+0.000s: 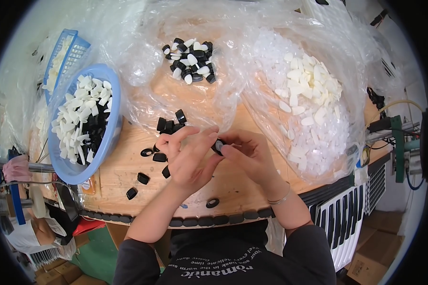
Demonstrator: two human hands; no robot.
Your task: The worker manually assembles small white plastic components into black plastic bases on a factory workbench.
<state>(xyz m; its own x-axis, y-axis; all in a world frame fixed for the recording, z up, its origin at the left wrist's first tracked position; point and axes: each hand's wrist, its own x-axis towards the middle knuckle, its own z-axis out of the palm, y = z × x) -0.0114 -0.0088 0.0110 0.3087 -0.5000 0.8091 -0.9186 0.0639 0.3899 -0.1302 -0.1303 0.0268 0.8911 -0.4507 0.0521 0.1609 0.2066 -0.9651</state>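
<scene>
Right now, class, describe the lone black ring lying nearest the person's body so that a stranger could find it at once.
Start at the wooden table and follow its near edge, lined with dark pieces. Just inside, below the left hand and right hand, lies the black ring. It sits alone, apart from the black caps scattered to the left.

Bright, even overhead light – glare on the clear plastic bags (280,28), soft shadows, fisheye-bent dark edges.

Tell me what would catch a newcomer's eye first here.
Probably the two bare hands, left hand and right hand, meeting at centre over the wooden table, pinching a small black plastic ring. At left sits a round blue plastic basin of white and black pieces; at right, a clear plastic bag of white oval caps.
</scene>
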